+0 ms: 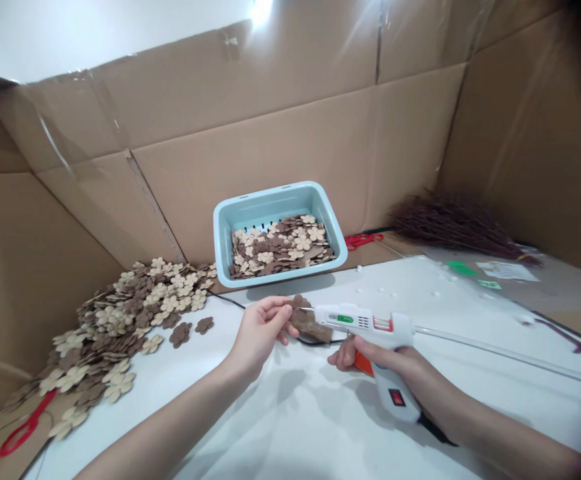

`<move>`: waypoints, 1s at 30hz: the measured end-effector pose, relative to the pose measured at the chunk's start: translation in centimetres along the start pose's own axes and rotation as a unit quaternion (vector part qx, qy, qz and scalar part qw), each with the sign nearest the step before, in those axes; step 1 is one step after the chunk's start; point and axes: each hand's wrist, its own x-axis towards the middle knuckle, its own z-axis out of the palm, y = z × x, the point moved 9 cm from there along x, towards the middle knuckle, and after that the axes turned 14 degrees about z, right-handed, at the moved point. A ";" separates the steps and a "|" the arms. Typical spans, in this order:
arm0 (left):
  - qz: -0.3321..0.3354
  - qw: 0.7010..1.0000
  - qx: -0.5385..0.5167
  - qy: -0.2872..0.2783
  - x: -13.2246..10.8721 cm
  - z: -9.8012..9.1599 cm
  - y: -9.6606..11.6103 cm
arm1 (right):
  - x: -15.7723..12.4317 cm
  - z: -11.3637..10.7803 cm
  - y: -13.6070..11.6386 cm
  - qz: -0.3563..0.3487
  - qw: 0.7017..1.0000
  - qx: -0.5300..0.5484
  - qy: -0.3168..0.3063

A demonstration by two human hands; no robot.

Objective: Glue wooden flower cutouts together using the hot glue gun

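My left hand [260, 330] pinches a brown flower-shaped cutout [304, 319] just above the white table [270, 413]. My right hand [385, 357] is wrapped round the grip of a white glue gun [365, 320], a finger on its orange trigger. The gun's nozzle touches the brown cutout. A clear glue stick [495, 352] sticks out of the gun's back toward the right. A light blue basket [230, 227] behind the hands holds several brown and cream flower cutouts.
A big heap of brown and cream flower cutouts [120, 320] lies at the left. Red scissors [23, 427] lie at the front left, another red pair [363, 239] behind the basket. A bundle of dark twigs [450, 223] lies at the back right. Cardboard walls [290, 133] surround the table.
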 end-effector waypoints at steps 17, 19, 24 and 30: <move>-0.079 0.984 0.154 -0.050 -1.5 -2.6 -3.4 | -0.4 1.0 -1.3 -0.038 0.991 0.081 -0.096; -0.104 0.962 0.227 -0.108 -2.5 -2.9 -4.5 | -0.1 0.9 -1.1 -0.025 0.988 0.112 -0.102; 0.132 0.847 0.484 -0.176 -0.1 -2.9 0.7 | 0.4 0.5 -0.5 0.015 0.984 0.153 -0.090; 0.274 0.761 0.581 -0.087 9.3 -4.4 6.4 | 0.6 -0.1 -0.3 0.017 0.981 0.178 -0.075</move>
